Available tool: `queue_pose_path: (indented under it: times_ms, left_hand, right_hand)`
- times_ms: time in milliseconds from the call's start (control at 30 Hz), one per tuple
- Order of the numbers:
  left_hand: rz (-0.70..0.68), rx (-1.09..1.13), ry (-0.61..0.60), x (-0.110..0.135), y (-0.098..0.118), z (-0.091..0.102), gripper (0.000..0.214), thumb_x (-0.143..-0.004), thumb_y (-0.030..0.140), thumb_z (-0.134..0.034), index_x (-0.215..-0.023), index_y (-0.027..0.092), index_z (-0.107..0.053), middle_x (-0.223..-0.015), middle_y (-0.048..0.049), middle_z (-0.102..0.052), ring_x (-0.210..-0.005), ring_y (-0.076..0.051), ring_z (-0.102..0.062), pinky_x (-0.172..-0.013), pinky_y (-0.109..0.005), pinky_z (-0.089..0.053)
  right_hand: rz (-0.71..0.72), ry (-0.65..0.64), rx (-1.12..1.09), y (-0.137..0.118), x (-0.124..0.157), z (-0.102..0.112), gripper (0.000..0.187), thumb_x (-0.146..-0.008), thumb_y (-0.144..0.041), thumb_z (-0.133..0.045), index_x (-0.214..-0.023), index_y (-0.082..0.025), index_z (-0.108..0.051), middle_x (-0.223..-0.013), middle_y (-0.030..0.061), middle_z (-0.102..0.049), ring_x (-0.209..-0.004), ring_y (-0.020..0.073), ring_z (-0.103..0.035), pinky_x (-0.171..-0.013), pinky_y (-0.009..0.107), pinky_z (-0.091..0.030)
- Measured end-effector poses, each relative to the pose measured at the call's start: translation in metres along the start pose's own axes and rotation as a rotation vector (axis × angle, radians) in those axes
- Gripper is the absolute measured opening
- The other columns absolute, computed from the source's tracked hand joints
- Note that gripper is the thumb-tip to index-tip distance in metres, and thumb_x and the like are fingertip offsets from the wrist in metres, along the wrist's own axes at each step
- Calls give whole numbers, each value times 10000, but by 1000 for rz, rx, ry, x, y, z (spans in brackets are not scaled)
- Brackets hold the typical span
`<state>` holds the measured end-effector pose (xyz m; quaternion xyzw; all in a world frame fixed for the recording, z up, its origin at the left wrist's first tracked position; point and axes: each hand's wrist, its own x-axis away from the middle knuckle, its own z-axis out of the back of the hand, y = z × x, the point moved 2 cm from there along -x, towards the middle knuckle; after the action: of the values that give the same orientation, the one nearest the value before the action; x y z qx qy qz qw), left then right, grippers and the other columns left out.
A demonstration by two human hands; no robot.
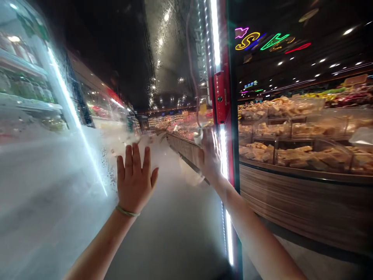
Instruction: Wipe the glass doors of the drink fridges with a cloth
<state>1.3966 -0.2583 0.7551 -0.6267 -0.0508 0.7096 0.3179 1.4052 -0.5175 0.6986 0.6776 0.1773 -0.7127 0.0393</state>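
As the left hand point(134, 179) lies flat with fingers spread against a fogged glass door point(58, 186) at twelve o'clock, the right hand point(210, 155) rests open on the glass beside a red door frame point(220, 97), neither grasping anything; a pastry counter point(305, 206) stands at three o'clock.

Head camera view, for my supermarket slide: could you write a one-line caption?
Left hand and right hand spread against a fogged glass door, baked-goods counter beyond.

A pale green wristband point(127, 211) and a red door frame point(221, 97) stand out against misted white glass point(58, 186), as pink, yellow and green neon lettering point(262, 42) glows above golden baked goods point(291, 155) and a brown wood-grain counter point(303, 206).
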Motion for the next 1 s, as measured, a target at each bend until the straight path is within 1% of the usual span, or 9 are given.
queue_pose_path:
  times_ms: [100,200,333,433,567,667,800,900,1000]
  left_hand:
    - [8,-12,3,1,0,-2,824,-993,408,-599,-1666,199,-174,-1724,-165,-97,-1603,-381,-135,-1294,-617,-172]
    - [22,-21,-3,0,0,-3,828,-995,413,-592,-1669,207,-157,-1728,-153,-81,-1605,-379,-122,-1296,-614,-168]
    - [32,-32,-10,0,1,-2,813,-1002,418,-580,-1669,224,-157,-1730,-136,-75,-1604,-373,-129,-1298,-611,-166]
    - [43,1,-32,0,-1,0,792,-1006,435,-570,-1666,245,-176,-1731,-121,-83,-1602,-371,-135,-1306,-610,-151]
    - [62,65,-57,0,-4,2,769,-1011,457,-552,-1663,256,-198,-1733,-118,-91,-1599,-382,-120,-1306,-638,-116]
    - [63,68,-54,0,-3,1,776,-1011,447,-551,-1664,239,-187,-1731,-130,-82,-1600,-385,-99,-1300,-656,-110]
    - [55,37,-58,-1,-1,-1,767,-1019,428,-539,-1664,221,-179,-1726,-143,-85,-1602,-379,-106,-1301,-639,-135]
    - [48,31,-48,-1,-1,-1,746,-1022,428,-534,-1660,216,-210,-1722,-146,-108,-1599,-374,-131,-1305,-621,-145]
    - [37,14,-34,-2,-1,-1,744,-1021,422,-540,-1656,195,-225,-1715,-161,-126,-1597,-371,-142,-1306,-611,-152]
  right_hand:
    - [-101,52,7,3,54,-1,747,-1062,-246,-403,-1692,-294,-4,-1743,135,-177,-1593,364,-229,-1231,632,-388]
    - [-46,47,34,-17,101,-10,766,-1045,-273,-452,-1695,-270,-47,-1749,130,-135,-1584,406,-228,-1208,674,-399]
    - [190,-47,-29,-23,55,-13,751,-1047,-330,-475,-1692,-307,-89,-1739,77,-221,-1576,367,-285,-1253,631,-351]
    - [135,-25,-53,-2,3,-7,681,-1073,-318,-394,-1691,-310,-106,-1739,51,-232,-1595,324,-250,-1296,580,-291]
    - [-104,53,-13,-4,37,-5,708,-1080,-304,-353,-1694,-266,-1,-1751,101,-161,-1609,335,-198,-1250,600,-368]
    - [-16,-8,-2,-37,80,-12,746,-1064,-345,-427,-1695,-270,-36,-1743,113,-189,-1602,361,-210,-1238,638,-366]
    - [228,-132,-48,-48,44,-18,644,-1069,-362,-441,-1673,-323,-218,-1705,51,-326,-1588,288,-284,-1302,558,-293]
    - [88,-32,-50,-19,9,-14,601,-1086,-318,-375,-1669,-321,-231,-1714,45,-306,-1597,285,-259,-1297,578,-282]
    - [-94,121,-24,-8,25,-12,653,-1084,-291,-376,-1688,-299,-129,-1737,82,-228,-1601,328,-233,-1263,633,-309]
